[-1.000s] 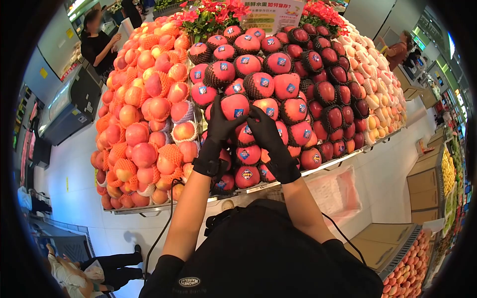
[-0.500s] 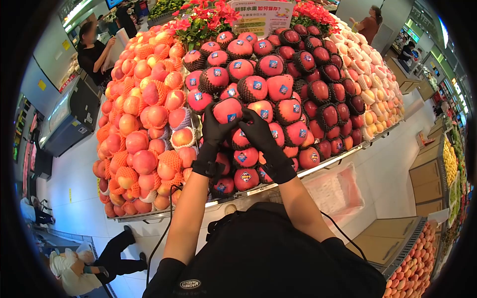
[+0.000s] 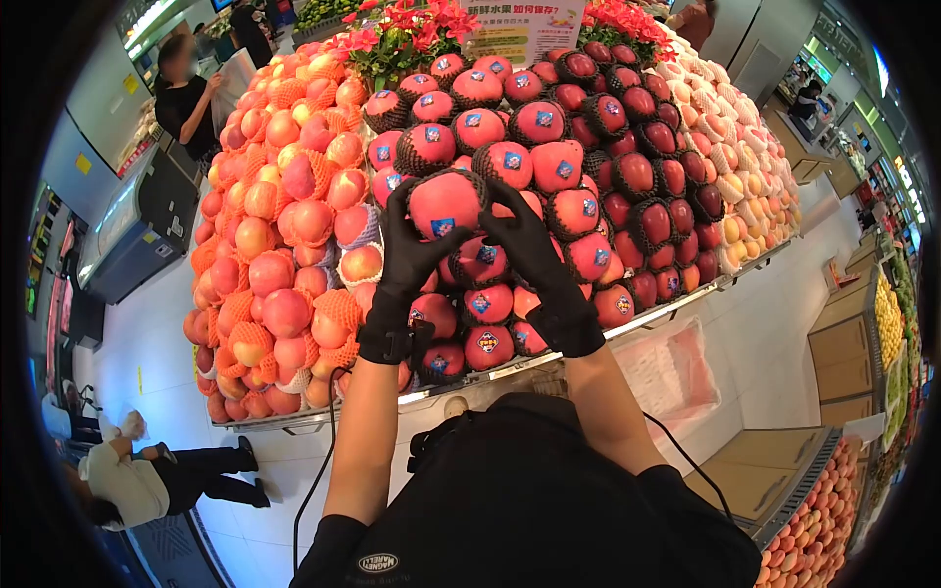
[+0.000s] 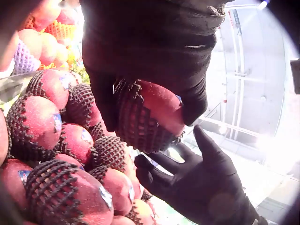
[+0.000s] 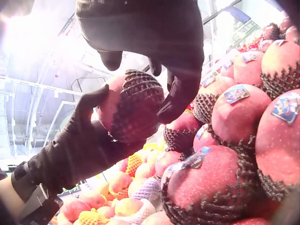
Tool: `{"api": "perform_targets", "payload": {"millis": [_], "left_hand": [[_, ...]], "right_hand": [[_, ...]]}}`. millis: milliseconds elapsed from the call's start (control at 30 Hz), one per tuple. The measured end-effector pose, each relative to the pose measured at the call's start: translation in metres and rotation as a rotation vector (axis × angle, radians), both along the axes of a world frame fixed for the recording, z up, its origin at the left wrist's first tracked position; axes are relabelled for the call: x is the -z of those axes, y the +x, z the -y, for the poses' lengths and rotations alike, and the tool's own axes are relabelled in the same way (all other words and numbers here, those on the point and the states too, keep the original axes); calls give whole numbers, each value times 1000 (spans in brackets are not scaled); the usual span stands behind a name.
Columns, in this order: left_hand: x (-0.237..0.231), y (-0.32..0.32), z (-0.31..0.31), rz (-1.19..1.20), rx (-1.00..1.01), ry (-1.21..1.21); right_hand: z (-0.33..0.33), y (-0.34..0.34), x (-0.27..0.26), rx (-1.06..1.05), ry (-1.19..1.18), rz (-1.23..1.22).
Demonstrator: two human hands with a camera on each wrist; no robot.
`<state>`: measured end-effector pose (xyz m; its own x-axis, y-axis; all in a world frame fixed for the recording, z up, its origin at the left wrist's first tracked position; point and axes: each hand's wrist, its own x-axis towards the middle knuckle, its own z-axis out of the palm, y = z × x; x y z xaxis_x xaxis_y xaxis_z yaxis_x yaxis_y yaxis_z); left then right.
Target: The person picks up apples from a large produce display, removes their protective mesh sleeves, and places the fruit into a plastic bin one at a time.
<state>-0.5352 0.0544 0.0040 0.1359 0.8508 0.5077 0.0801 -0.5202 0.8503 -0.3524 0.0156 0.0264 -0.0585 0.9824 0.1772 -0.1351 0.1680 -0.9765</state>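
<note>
A large red fruit [image 3: 446, 199] with a blue sticker and a black foam net is raised over the middle of the display. My black-gloved left hand [image 3: 414, 255] holds it from the left, thumb and fingers curved round it. To its right is my gloved right hand [image 3: 529, 240], fingers spread and bent loosely, tips close by the fruit. From the left wrist view, the right hand [image 4: 206, 180] is spread just below the netted fruit [image 4: 150, 117]. In the right wrist view, the left hand [image 5: 89, 145] cups the fruit [image 5: 131, 108] from below.
Netted red fruit [image 3: 480, 304] with stickers fills the pile beneath the hands. Peach-coloured fruit [image 3: 284, 312] in orange nets lies left; darker red fruit [image 3: 637, 171] and pale netted fruit [image 3: 735, 157] lie right. A sign [image 3: 520, 29] and red flowers [image 3: 421, 29] stand behind.
The held fruit has come up closer to the head camera and a little left. My right hand has drawn away to the right and its fingers have spread; the left keeps its hold.
</note>
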Motion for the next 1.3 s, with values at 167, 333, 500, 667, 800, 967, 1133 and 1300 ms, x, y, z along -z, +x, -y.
{"api": "perform_targets", "payload": {"millis": [167,333,500,667,800,967,1133,1300], "left_hand": [[-17,16,24,2,117,-51],[-18,25,37,117,234,-121],[-9,22,31,243,280,-354],[-1,29,38,303,310,-358],[-10,27,49,313,368,-495],[-4,21,53,456,471,-512],[5,21,58,574,459,-522],[18,24,66,553,453,-489]], "right_hand": [[12,7,-6,61,10,65],[51,7,11,318,464,376],[23,48,56,146,95,66],[39,49,59,205,100,228],[60,27,28,212,119,7],[61,15,27,344,103,-56],[67,10,33,451,213,179],[94,-5,23,436,155,306]]}}
